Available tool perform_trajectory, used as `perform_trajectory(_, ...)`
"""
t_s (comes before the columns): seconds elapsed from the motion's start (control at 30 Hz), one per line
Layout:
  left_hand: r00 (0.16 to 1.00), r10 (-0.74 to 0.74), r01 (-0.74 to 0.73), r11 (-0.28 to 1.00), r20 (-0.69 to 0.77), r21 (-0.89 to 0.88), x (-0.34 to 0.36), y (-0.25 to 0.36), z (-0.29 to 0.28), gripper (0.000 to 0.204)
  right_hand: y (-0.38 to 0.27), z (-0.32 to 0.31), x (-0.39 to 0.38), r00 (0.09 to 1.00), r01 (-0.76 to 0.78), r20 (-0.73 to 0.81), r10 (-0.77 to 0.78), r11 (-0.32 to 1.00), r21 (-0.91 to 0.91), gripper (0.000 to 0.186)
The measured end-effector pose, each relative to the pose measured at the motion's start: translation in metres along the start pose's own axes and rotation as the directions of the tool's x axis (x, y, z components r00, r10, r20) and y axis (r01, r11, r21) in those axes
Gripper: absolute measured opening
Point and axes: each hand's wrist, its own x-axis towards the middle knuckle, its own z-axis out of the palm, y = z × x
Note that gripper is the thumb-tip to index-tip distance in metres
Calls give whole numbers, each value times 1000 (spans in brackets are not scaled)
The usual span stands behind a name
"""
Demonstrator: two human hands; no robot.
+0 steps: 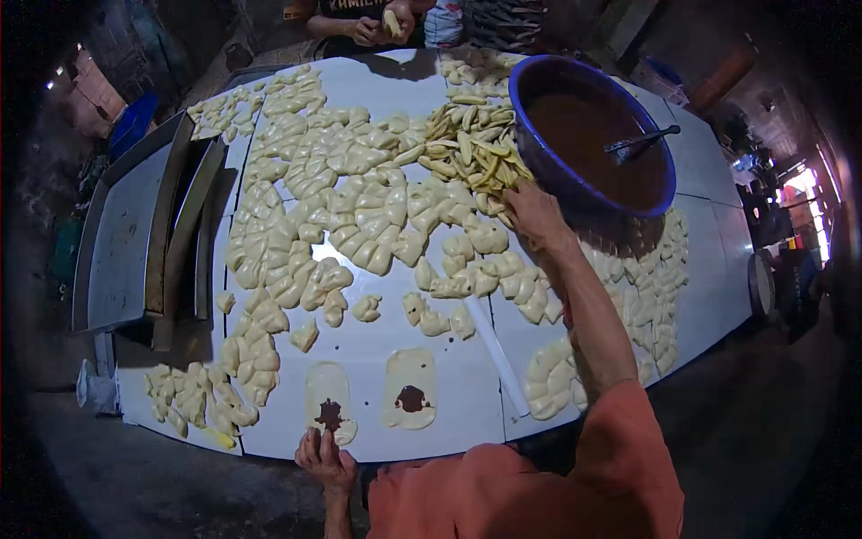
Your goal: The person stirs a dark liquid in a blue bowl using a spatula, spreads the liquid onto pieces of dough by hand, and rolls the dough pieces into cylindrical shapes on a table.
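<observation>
flattened dough sheet, left of its twin, lies by the table's near edge; the left hand, fingers bent at its end, pinch unclear, could slip and smear the dark filling. farther, the right forearm might drag dough pieces; the right hand touches yellow strips, fingers' grip hidden.

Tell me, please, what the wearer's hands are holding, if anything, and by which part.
I cannot tell whether either holds anything: the right hand is at the yellow strips, the left hand at the near edge of a dough sheet.
</observation>
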Motion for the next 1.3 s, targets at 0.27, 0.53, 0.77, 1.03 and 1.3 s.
perform_trajectory(0.27,999,35,-33,998,40,-54,2,-3,-6,48,-36,-36,-59,974,-159,-63,219,850,502,34)
perform_trajectory(0.53,972,214,-176,936,96,-305,73,-3,-59,35,-196,-47,-184,966,-204,258,15,660,723,22)
perform_trajectory(0.77,870,474,-342,780,138,-523,133,9,-51,20,-263,-12,-237,988,-70,153,-27,803,592,21)
perform_trajectory(1.03,802,585,-418,695,122,-585,145,35,-25,10,-262,4,-256,999,27,-43,-7,882,471,24)
perform_trajectory(1.3,758,615,-399,700,217,-592,150,43,-20,13,-258,11,-254,995,88,-81,-55,864,495,27)
